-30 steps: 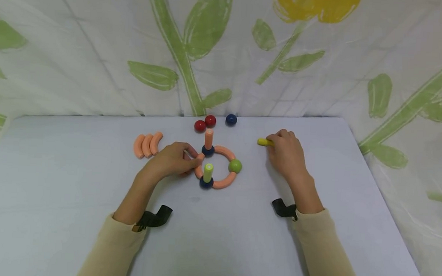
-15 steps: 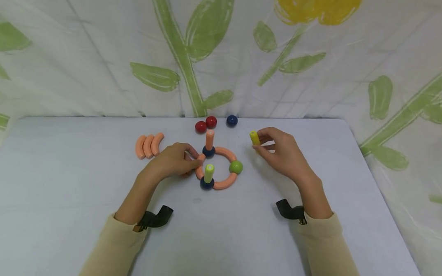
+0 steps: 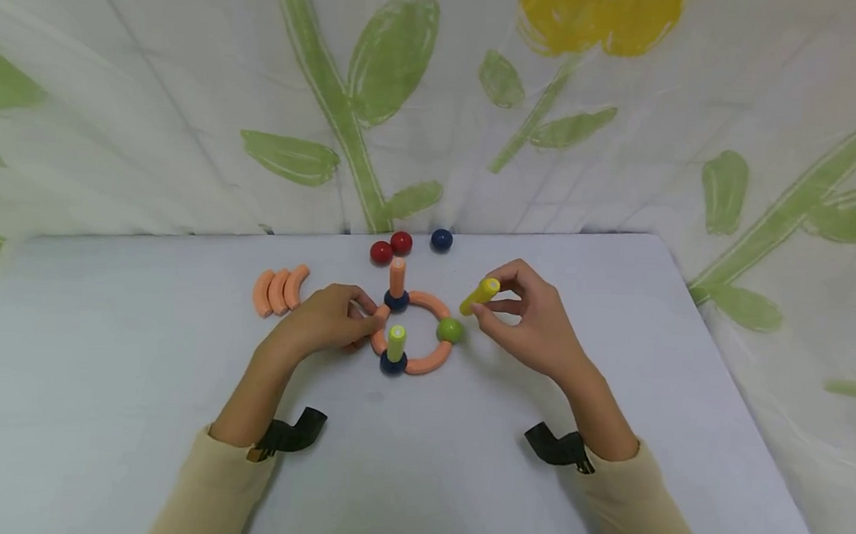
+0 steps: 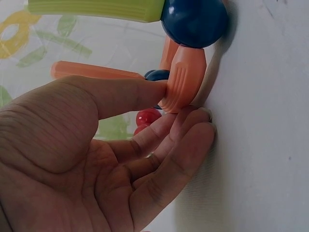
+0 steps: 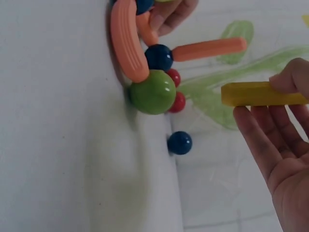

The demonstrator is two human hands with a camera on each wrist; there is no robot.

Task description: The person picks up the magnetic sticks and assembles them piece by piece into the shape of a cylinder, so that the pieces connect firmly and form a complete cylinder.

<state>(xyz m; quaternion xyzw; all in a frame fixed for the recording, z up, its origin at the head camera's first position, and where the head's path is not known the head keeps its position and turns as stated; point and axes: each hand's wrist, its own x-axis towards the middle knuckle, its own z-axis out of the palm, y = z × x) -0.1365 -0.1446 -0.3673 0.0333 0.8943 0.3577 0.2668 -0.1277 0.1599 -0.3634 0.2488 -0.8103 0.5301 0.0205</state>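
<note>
A ring of curved orange pieces [image 3: 427,363] lies on the table, joined by two dark blue balls [image 3: 393,363] and a green ball [image 3: 450,330]. An orange rod [image 3: 396,277] stands upright on the far blue ball, and a light green rod [image 3: 396,343] on the near one. At the ring's left side my left hand [image 3: 328,320] pinches a curved orange piece [image 4: 184,77] between thumb and fingers. My right hand [image 3: 529,319] holds a yellow rod [image 3: 480,295] tilted in the air, its lower end close to the green ball.
Two red balls [image 3: 381,253] and a loose blue ball [image 3: 441,240] sit at the table's back edge. Several spare curved orange pieces [image 3: 279,291] lie left of the ring. Behind the table [image 3: 419,474] hangs a white sheet [image 3: 213,90] painted with plants.
My right hand has moved left toward the green ball, turning the yellow rod from lying flat to tilted upward. The left hand keeps its grip on the ring.
</note>
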